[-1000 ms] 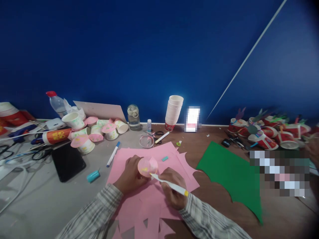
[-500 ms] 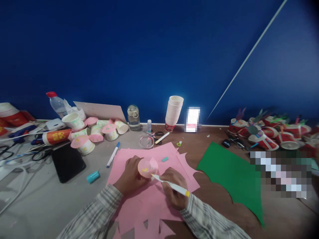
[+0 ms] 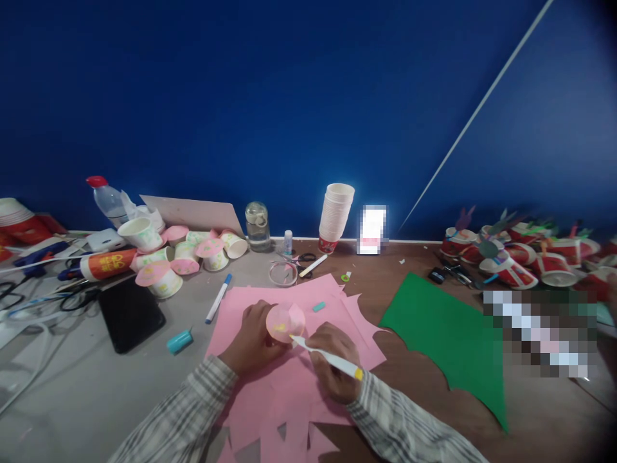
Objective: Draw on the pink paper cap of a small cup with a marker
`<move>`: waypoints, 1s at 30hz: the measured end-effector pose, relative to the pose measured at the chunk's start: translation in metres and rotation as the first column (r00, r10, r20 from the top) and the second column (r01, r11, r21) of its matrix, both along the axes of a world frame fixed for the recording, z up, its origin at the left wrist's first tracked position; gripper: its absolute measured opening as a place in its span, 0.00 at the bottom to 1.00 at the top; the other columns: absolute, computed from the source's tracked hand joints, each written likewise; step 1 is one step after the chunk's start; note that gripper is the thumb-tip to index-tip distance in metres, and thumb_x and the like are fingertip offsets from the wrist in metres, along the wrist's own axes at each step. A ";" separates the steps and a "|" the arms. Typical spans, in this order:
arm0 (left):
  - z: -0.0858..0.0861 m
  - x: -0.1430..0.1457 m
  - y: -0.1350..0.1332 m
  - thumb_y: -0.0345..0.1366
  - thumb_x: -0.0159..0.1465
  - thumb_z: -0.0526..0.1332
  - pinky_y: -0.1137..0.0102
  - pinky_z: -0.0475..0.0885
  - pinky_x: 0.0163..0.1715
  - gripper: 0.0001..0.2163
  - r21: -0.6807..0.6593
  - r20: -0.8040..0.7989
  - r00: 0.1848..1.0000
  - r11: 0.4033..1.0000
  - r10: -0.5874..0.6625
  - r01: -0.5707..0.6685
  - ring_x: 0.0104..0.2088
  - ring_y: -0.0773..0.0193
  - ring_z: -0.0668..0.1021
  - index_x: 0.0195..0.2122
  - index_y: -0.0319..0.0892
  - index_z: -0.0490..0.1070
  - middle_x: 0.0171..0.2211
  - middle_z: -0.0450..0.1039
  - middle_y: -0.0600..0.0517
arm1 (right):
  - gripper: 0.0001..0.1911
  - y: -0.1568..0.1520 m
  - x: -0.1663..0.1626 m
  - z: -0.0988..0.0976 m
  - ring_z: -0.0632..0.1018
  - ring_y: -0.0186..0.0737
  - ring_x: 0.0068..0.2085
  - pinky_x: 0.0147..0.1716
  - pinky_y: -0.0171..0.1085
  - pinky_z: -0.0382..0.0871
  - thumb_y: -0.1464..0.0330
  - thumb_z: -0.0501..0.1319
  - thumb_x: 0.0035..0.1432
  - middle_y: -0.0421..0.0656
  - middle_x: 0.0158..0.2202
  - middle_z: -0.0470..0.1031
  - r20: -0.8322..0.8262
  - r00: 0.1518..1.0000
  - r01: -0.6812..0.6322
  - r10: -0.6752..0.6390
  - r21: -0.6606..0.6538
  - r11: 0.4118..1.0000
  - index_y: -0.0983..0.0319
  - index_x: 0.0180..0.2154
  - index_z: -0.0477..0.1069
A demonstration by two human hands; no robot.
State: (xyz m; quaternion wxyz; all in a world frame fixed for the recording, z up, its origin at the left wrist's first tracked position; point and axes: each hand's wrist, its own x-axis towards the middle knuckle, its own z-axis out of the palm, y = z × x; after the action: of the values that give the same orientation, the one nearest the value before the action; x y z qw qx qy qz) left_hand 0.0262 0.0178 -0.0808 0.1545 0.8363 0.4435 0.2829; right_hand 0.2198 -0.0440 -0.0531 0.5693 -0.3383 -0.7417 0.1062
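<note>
My left hand is closed around a round pink paper disc with yellow marks on it. A paler folded part shows at the disc's right side, and what lies beneath it is mostly hidden by my fingers. In my right hand is a white marker with a yellow end, gripped like a pen. Its yellow tip touches the disc near the lower right edge. Both hands rest over pink paper sheets with cut edges. A small teal piece lies on the sheet just beyond the right hand.
Paper cups with pink discs cluster at left, near a black tablet-like object. A blue-capped marker, scissors and a cup stack stand or lie beyond the sheets. Green cut paper lies right.
The marker tip has shifted slightly left and up onto the disc, with the right hand moving a little along. The left hand keeps its hold.
</note>
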 end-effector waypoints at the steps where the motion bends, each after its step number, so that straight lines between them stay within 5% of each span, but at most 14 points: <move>1: 0.000 0.000 0.000 0.40 0.43 0.67 0.59 0.67 0.41 0.24 -0.002 -0.001 1.000 1.000 0.003 -0.003 0.39 0.55 0.72 0.43 0.49 0.64 0.35 0.68 0.54 | 0.09 0.000 0.000 0.000 0.73 0.38 0.22 0.23 0.37 0.68 0.76 0.56 0.50 0.40 0.23 0.74 0.013 1.000 0.008 -0.008 0.000 1.000 0.60 0.34 0.71; 25: 0.002 0.001 0.000 0.41 0.44 0.67 0.58 0.67 0.42 0.24 -0.023 0.009 1.000 1.000 0.000 0.000 0.39 0.54 0.72 0.43 0.49 0.64 0.36 0.68 0.53 | 0.07 -0.001 0.000 0.001 0.72 0.39 0.22 0.22 0.37 0.67 0.76 0.56 0.50 0.40 0.21 0.72 0.000 0.996 0.086 -0.086 -0.010 0.996 0.60 0.31 0.70; 30: 0.003 0.001 -0.001 0.41 0.44 0.67 0.58 0.67 0.42 0.23 -0.020 -0.003 1.000 1.000 0.006 -0.006 0.40 0.54 0.72 0.43 0.49 0.65 0.36 0.69 0.53 | 0.09 -0.002 -0.002 -0.001 0.73 0.38 0.23 0.23 0.37 0.68 0.76 0.56 0.50 0.41 0.24 0.75 -0.008 1.000 -0.001 0.001 0.014 1.000 0.61 0.35 0.70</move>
State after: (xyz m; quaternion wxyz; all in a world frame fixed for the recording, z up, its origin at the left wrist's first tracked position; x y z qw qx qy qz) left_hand 0.0275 0.0168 -0.0780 0.1617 0.8338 0.4490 0.2776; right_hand 0.2179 -0.0455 -0.0541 0.5748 -0.3335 -0.7402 0.1026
